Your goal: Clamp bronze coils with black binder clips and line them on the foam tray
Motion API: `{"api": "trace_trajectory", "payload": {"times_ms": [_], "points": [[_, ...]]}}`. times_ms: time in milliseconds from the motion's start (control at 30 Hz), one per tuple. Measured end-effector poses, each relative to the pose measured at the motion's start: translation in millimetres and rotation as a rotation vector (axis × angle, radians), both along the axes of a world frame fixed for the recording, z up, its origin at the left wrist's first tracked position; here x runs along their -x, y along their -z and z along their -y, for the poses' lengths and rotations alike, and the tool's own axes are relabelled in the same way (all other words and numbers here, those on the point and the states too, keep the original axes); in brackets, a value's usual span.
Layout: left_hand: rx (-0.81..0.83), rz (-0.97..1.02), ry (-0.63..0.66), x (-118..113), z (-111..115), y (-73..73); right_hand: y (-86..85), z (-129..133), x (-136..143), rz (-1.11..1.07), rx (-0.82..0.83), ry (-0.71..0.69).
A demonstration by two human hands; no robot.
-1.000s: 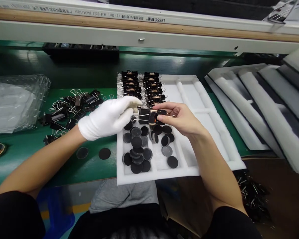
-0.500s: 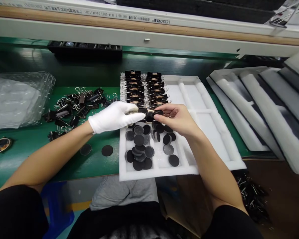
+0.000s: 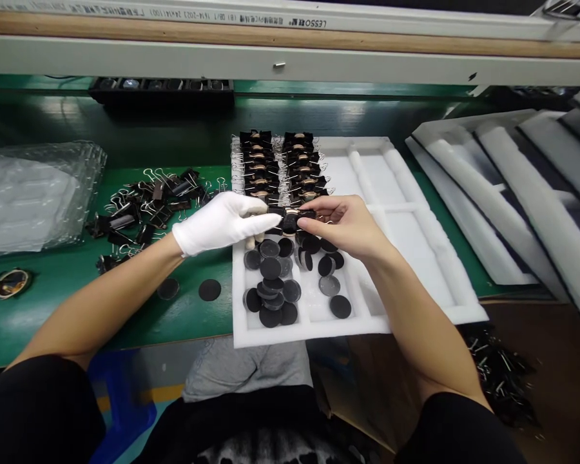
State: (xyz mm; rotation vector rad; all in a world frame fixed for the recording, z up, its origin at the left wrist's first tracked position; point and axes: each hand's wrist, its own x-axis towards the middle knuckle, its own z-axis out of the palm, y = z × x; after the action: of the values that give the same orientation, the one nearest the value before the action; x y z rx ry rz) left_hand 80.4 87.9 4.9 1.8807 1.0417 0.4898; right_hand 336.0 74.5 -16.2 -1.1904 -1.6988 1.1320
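Observation:
Over the white foam tray (image 3: 319,336), both hands hold one clipped round piece (image 3: 290,222), black with a gold-coloured edge and a black binder clip at each side. My left hand (image 3: 222,222), in a white glove, pinches its left end. The bare fingers of my right hand (image 3: 348,225) close on its right end. Just beyond the hands, two columns of similar clipped pieces (image 3: 299,158) stand in the tray. Nearer to me, loose black and clear discs (image 3: 270,269) lie in two tray compartments. My fingers partly hide the held piece.
Left of the tray lies a heap of black binder clips (image 3: 147,200), with clear plastic trays (image 3: 24,193) beyond. Two discs, one of them black (image 3: 209,290), and gold-rimmed round parts (image 3: 12,283) rest on the green table. More foam trays (image 3: 483,187) lean at right.
The view has shifted slightly. Both hands keep their hold on the clipped piece, which stays in nearly the same place over the tray.

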Motion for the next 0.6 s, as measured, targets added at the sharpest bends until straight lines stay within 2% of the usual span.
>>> {"api": "trace_trajectory", "payload": {"times_ms": [233, 367, 500, 600], "points": [[0.033, 0.008, -0.005, -1.5, 1.0, -2.9, -2.8, -2.4, -1.1, 0.011, 0.030, -0.089], [0.032, -0.024, 0.018, -3.8, 3.5, -1.3, 0.0, -2.2, -0.6, 0.108, 0.001, -0.143], [-0.195, -0.020, -0.129, -2.3, 4.3, -1.0, 0.5, -6.3, -7.5, 0.145, -0.056, -0.064], [-0.243, -0.099, -0.144, 3.7, 3.5, -7.6, -4.3, -19.9, -22.4, 0.086, -0.054, 0.068]]}}
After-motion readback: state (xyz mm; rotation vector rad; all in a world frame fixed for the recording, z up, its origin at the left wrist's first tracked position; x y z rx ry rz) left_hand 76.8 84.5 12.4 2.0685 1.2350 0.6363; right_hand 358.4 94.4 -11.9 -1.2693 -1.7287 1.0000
